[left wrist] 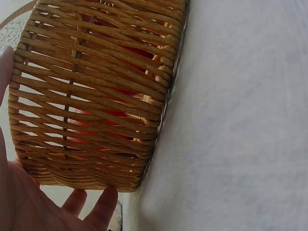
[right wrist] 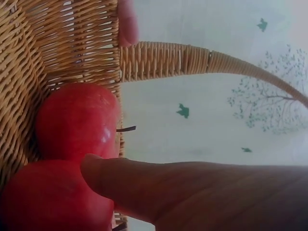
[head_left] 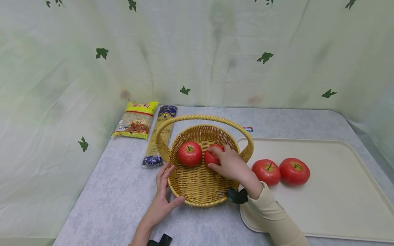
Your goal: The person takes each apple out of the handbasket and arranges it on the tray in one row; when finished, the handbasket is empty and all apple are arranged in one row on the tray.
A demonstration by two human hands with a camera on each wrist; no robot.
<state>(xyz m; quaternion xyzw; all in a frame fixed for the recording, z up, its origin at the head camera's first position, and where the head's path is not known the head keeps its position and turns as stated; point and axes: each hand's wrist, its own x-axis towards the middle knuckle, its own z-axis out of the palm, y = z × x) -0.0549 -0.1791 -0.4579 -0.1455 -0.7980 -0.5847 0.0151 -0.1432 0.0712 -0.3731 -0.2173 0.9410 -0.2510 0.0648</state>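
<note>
A round wicker basket (head_left: 201, 186) with a tall arched handle (head_left: 201, 117) stands on the table with two red apples in it. One apple (head_left: 189, 155) sits at the left inside. My right hand (head_left: 232, 164) reaches in over the right rim and holds the other apple (head_left: 210, 158) between thumb and fingers. The right wrist view shows the thumb (right wrist: 101, 175) across the held apple (right wrist: 53, 197), close against its neighbour (right wrist: 77, 122). My left hand (head_left: 160, 205) is spread along the basket's outer left front, thumb at the rim, fingers (left wrist: 103, 207) fairly straight against the weave.
At right lies a cream tray (head_left: 332, 201) bearing two more apples, one (head_left: 267, 172) beside the other (head_left: 294, 171). Behind the basket's left are a yellow food bag (head_left: 136, 120) and a long gold-and-blue packet (head_left: 158, 140). A leaf-patterned curtain (head_left: 215, 68) hangs behind the table.
</note>
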